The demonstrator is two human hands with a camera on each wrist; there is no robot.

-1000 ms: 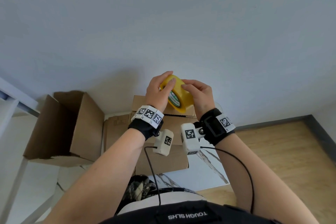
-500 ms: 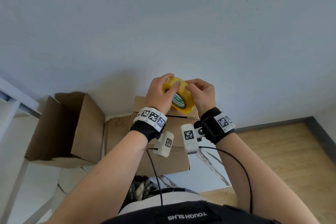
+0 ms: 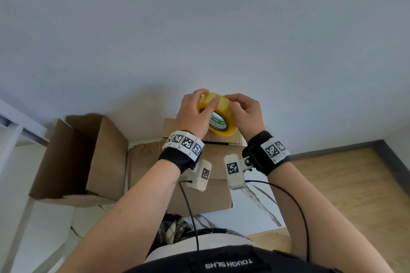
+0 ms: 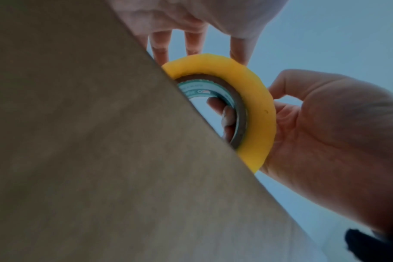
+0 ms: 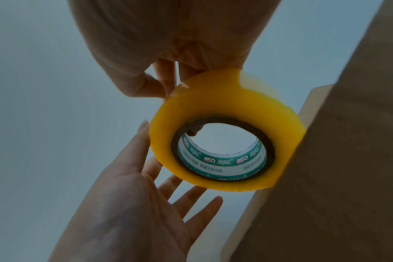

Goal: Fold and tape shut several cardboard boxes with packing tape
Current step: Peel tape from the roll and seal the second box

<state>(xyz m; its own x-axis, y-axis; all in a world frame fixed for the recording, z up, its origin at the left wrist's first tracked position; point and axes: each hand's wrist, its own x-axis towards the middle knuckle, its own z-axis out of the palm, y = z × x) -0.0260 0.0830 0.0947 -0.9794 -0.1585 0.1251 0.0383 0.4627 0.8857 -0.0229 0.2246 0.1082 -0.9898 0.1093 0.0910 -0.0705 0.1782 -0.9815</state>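
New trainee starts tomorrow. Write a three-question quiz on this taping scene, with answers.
1. True or false: only the right hand holds the tape roll.
2. Where is the open box? A: to the person's left. B: to the person's right. C: on the floor.
3. Which hand has a finger through the hole of the tape roll?

Key: 1 false, the left hand holds it too. 2 A. 3 the right hand.
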